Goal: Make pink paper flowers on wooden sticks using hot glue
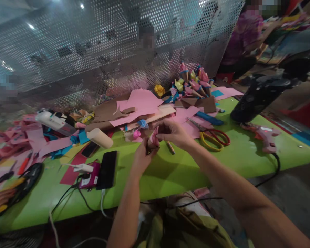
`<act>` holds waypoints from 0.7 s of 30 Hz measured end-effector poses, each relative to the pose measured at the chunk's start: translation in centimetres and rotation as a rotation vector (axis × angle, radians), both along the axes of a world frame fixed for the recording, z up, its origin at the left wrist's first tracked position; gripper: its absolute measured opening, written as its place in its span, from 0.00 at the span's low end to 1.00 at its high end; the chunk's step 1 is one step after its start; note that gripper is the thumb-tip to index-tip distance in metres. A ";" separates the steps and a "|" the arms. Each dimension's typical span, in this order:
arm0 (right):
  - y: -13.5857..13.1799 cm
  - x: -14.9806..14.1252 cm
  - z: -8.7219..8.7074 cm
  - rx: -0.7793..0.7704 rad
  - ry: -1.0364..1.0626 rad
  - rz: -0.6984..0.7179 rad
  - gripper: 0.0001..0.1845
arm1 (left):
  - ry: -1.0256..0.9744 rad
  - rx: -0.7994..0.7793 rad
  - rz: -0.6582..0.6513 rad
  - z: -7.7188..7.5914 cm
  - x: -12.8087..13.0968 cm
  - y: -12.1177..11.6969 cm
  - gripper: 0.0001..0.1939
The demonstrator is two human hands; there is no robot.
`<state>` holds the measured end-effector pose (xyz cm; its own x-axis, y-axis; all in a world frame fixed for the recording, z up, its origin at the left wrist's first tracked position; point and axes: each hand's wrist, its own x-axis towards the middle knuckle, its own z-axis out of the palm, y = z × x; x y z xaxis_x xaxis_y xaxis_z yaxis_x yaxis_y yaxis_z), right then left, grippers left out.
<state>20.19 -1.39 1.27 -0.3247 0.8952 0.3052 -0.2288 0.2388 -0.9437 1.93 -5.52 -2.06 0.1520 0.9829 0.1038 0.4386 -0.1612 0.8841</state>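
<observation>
Over the green table point(170, 172), both of my hands meet on a small pink paper piece point(154, 137) with a brown part under it. My left hand point(142, 157) grips it from below, fingers closed round it. My right hand point(173, 132) pinches its top from the right. Just beyond lie pink paper sheets point(142, 103) and brown card. Red-and-yellow scissors point(213, 137) rest to the right of my right hand.
A pink glue gun point(266, 137) with its cable lies at the right. Two phones point(107, 168) and a pink power bank sit at the left. A pile of finished paper cones point(191, 84) stands at the back. A perforated metal screen rises behind; other people work beyond it.
</observation>
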 end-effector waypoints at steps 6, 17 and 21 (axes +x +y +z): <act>-0.4 0.4 0.5 0.091 -0.065 0.048 0.17 | -0.213 -0.101 -0.031 0.1 0.3 -0.2 0.23; -0.8 0.0 0.7 0.144 -0.150 0.085 0.23 | -0.244 -0.071 -0.004 -0.2 0.1 0.0 0.25; -0.5 0.5 0.6 0.142 -0.114 0.159 0.18 | -0.405 -0.142 -0.008 0.0 0.0 -0.3 0.30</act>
<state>20.67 -1.89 1.83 -0.4975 0.7809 0.3777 -0.1678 0.3405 -0.9251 1.91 -5.78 -2.05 0.1344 0.9907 0.0200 0.0508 -0.0270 0.9983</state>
